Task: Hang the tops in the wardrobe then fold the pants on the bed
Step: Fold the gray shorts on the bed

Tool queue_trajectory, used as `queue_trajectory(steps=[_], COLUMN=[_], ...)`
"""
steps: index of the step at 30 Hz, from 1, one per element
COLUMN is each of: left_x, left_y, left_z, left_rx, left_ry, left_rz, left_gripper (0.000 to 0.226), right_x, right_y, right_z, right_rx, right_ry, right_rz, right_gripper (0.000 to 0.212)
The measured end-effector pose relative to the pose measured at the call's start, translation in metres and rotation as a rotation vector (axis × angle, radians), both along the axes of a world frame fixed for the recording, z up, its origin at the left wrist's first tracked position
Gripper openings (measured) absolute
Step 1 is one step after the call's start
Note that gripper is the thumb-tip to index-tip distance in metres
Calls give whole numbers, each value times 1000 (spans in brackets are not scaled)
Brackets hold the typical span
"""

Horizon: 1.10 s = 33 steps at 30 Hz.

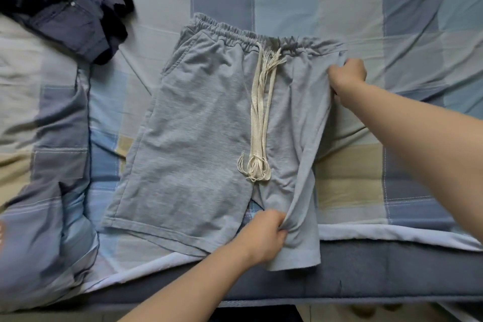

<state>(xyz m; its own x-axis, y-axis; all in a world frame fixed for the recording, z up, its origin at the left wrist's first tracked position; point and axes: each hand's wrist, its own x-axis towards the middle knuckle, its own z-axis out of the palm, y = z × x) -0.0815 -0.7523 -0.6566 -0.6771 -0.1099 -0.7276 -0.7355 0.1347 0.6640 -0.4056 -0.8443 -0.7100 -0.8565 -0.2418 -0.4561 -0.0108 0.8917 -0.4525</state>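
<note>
L hand [264,236] pinches grey shorts [209,123] leg at 6 o'clock, R hand [346,73] grips waistband side at 2. Risk: drawstring [258,123] bunches inside fold, uneven pull skews it.

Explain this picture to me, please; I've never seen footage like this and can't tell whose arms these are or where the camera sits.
There is no machine here. A person wears one camera on the head, looking forward and down, so both bare arms reach in from the bottom. A pair of grey shorts with a cream drawstring lies flat on a checked bedspread. The left hand grips the hem of one leg, the one on the picture's right; the right hand grips the same side near the waistband, apparently to fold it over. A dark blue garment lies crumpled at the far left.
</note>
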Motion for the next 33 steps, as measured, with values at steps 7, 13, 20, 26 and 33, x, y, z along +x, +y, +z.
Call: queue_trajectory(steps=[7, 13, 20, 26, 33], left_x=[89, 178, 243, 249, 237], left_y=[-59, -105, -141, -151, -144], left_z=[12, 2, -12, -25, -33], left_rx=[48, -235, -367, -509, -599], left_ry=[-98, -210, -293, -383, -548], left_rz=[311, 600, 752, 764, 525], left_gripper=[24, 6, 12, 32, 33], right_x=[62, 133, 191, 207, 243], right_y=[-71, -146, -205, -227, -183], right_z=[46, 65, 47, 46, 49], right_rx=[-325, -340, -239, -112, -391], right_ry=[-27, -94, -159, 3, -402], right_rz=[10, 158, 298, 478, 367], right_gripper=[32, 18, 24, 5, 27])
